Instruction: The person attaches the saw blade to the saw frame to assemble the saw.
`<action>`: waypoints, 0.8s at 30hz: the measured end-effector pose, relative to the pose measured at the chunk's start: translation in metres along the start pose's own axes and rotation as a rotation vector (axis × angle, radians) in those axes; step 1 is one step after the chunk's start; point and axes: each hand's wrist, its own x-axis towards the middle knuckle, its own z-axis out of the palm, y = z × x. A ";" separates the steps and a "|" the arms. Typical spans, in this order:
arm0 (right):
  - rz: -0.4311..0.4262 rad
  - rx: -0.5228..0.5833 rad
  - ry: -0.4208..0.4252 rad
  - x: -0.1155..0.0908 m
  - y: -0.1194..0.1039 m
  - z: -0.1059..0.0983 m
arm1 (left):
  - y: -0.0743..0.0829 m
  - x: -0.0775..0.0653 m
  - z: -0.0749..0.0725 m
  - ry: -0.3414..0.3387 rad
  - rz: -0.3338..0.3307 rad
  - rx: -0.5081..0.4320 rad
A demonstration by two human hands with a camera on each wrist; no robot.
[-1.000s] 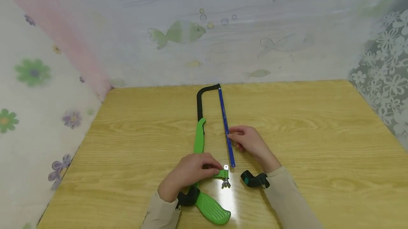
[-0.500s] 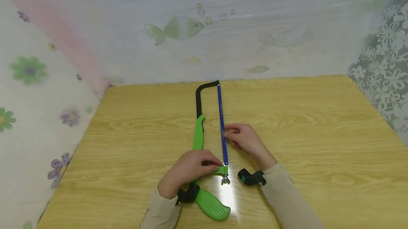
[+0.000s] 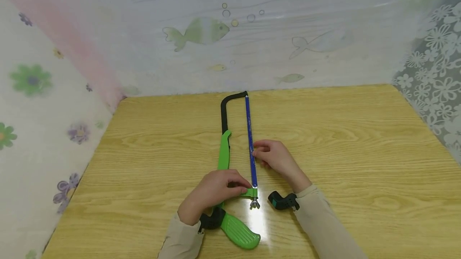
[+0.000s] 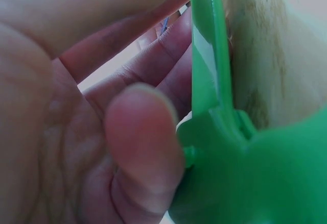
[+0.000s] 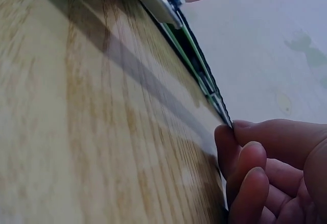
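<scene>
A hacksaw [image 3: 224,153] with a green and black frame lies on the table, its ribbed green handle [image 3: 240,231] toward me. Its blue saw blade [image 3: 248,127] runs from the black frame's far tip to the small metal tab by the green lower arm, its near end overlapping that tab. A wing nut [image 3: 254,203] sticks out below the tab. My left hand [image 3: 219,191] holds the green lower arm between thumb and fingers; the left wrist view shows the thumb [image 4: 145,137] beside the green frame. My right hand [image 3: 279,159] pinches the blade's edge below its middle.
The wooden table [image 3: 342,143] reaches back to a wall [image 3: 259,59] painted with fish, close behind the saw's far tip. A flowered wall [image 3: 54,111] stands at the left. Black wrist cameras sit on both wrists; the left one [image 3: 212,219] is right above the saw handle.
My right hand has moved the blade's near end to the left, from beside the metal tab to over it. My left hand keeps its hold on the green arm.
</scene>
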 end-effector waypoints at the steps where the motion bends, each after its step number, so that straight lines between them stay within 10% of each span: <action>1: -0.002 -0.004 -0.003 0.000 0.000 0.000 | 0.000 0.000 0.000 0.000 -0.003 -0.004; 24: -0.034 -0.020 0.028 -0.005 -0.001 -0.005 | -0.003 0.000 0.003 0.012 -0.002 -0.005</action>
